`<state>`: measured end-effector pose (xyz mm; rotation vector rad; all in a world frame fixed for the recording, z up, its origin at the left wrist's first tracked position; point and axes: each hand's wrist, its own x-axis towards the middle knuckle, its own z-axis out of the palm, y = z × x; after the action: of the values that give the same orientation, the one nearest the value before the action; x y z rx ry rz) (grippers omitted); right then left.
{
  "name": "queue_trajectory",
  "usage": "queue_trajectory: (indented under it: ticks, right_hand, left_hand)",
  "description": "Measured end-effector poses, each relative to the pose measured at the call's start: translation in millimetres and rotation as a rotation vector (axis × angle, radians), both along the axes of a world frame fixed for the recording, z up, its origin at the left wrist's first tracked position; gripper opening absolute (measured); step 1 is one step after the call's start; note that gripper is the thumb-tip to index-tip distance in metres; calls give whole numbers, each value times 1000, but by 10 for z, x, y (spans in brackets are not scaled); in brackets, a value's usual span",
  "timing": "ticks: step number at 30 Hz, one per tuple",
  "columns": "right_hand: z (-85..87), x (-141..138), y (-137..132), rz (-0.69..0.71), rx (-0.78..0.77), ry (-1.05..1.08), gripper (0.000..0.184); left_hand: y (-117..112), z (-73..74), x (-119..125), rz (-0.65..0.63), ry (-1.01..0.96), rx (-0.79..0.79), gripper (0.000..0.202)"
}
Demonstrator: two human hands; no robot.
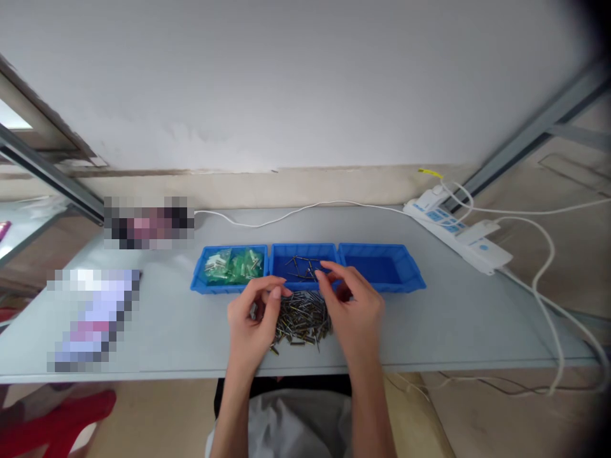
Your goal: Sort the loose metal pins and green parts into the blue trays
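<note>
Both half-curled, hold unclear: left hand (252, 321), right hand (354, 306) flank edge-side pin pile (300, 318).

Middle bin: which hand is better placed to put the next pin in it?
Probably the right. The right hand has its fingertips at the front rim of the middle bin. The left hand sits lower, at the left edge of the pile, farther from that bin.

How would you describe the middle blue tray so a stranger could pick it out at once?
On the grey table, three blue trays stand in a row behind a pile of metal pins. Take the middle tray: it alone holds dark pins, while the left tray holds green packets.
</note>
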<state>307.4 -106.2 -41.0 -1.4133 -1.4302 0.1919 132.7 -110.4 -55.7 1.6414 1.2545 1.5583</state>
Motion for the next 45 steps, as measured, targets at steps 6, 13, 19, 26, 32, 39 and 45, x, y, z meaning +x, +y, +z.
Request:
queue_trajectory:
  ticks: [6, 13, 19, 26, 32, 39, 45]
  right_hand:
    - [2, 218, -81, 163, -182, -59, 11]
    - [-92, 234, -149, 411, -456, -239, 15]
    - [-115, 138, -122, 410, -505, -273, 20]
    - [-78, 114, -123, 396, -549, -248, 15]
    - [57, 76, -161, 420, -354, 74, 8]
    - [70, -28, -125, 487, -304, 237, 9]
    - [26, -31, -91, 522, -340, 238, 10]
  left_hand:
    - [-19, -5, -33, 58, -36, -6, 22]
    - [-22, -21, -38, 91, -44, -17, 26]
    - [-18, -40, -58, 81, -22, -47, 29]
    - [-20, -9, -41, 73, -46, -44, 27]
    - [-3, 7, -48, -13, -12, -73, 18]
    - [20, 12, 4, -172, 41, -127, 12]
    - [41, 15, 6, -134, -54, -161, 8]
